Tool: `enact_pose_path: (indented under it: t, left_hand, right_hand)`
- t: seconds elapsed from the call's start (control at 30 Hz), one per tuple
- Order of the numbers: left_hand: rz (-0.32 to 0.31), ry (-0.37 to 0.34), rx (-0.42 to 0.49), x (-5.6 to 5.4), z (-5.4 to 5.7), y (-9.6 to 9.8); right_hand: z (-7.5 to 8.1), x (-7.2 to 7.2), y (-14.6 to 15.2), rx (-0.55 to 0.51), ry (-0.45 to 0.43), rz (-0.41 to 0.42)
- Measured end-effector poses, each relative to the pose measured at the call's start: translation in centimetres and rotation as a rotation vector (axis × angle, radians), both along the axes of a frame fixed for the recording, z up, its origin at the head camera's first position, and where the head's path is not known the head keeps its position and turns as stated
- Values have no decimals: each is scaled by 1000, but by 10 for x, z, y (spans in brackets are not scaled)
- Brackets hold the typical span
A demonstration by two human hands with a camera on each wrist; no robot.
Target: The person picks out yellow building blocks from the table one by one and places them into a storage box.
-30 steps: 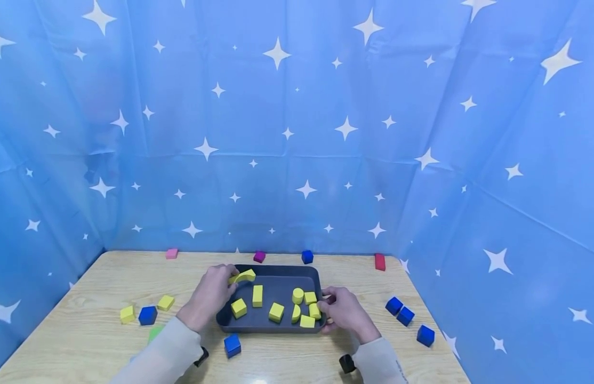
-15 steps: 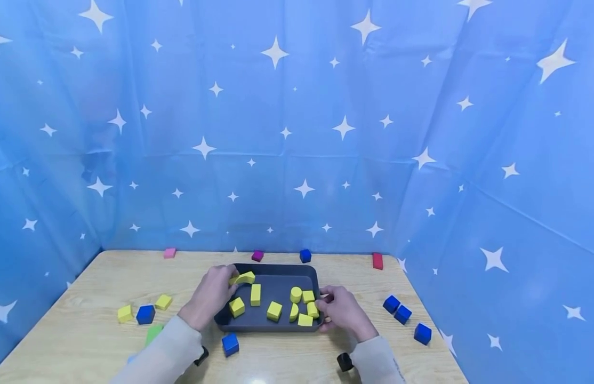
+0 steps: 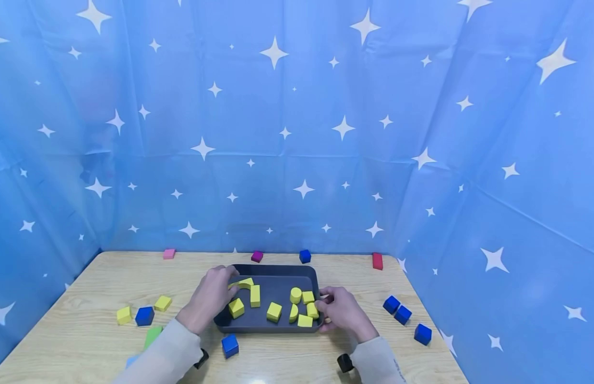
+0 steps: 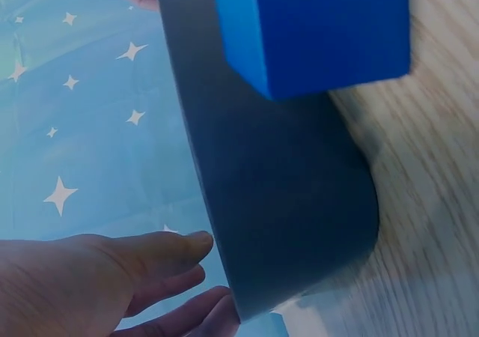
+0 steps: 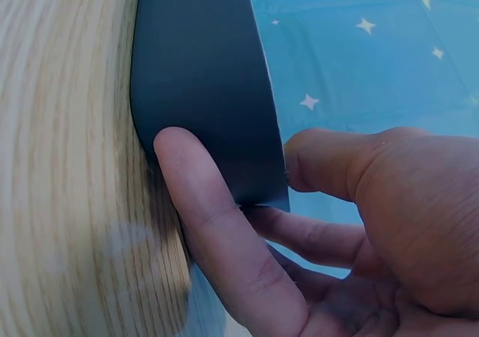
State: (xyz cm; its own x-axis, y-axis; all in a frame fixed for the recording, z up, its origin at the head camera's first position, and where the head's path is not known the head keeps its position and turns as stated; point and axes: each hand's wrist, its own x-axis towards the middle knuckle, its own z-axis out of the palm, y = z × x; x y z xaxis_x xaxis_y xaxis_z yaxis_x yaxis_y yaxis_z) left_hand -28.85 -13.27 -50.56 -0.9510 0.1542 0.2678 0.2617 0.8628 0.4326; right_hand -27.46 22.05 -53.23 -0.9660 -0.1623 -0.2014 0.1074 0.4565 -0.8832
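Note:
A dark grey rectangular tray (image 3: 283, 325) stands on the table with several yellow blocks in it. My left hand (image 3: 208, 296) is over its left side, fingers spread from the thumb. Close to that thumb, a yellow arch block (image 3: 247, 282) lies in the tray beside an upright-looking yellow rectangular block (image 3: 255, 296). In the left wrist view, a gap shows between thumb (image 4: 196, 246) and fingers; the tray wall hides the arch block. At the right end, my right hand (image 3: 346, 312) grips the tray, thumb at the rim and fingers against the outer wall (image 5: 202, 90).
A blue cube (image 3: 230, 345) sits just in front of the tray. Yellow blocks (image 3: 124, 314), another blue cube (image 3: 145, 316) and a green block (image 3: 153, 336) lie left. Several blue cubes (image 3: 423, 334) lie right. Pink (image 3: 169, 254), purple, blue and red (image 3: 377, 261) blocks line the back edge.
The arch block has come down from my left fingers into the tray, and those fingers have let go of it. My right hand stays on the tray's right end.

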Motion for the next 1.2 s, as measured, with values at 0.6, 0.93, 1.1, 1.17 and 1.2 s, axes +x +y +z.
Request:
enact_pose_path:
  t: [0.6, 0.93, 1.1, 1.17, 1.2]
  left_hand:
    - [89, -11, 102, 17, -6, -18]
    - [144, -37, 98, 23, -1, -39]
    - [147, -42, 90, 21, 1, -52]
    - [149, -44, 89, 20, 2, -56]
    - [150, -45, 89, 20, 3, -58]
  right_hand:
    - [-1, -2, -1, 0, -5, -18]
    - [1, -2, -4, -7, -22, -15]
    - [2, -1, -4, -14, -18, -14]
    - [1, -1, -3, -12, -20, -17]
    - [2, -1, -3, -11, -20, -19]
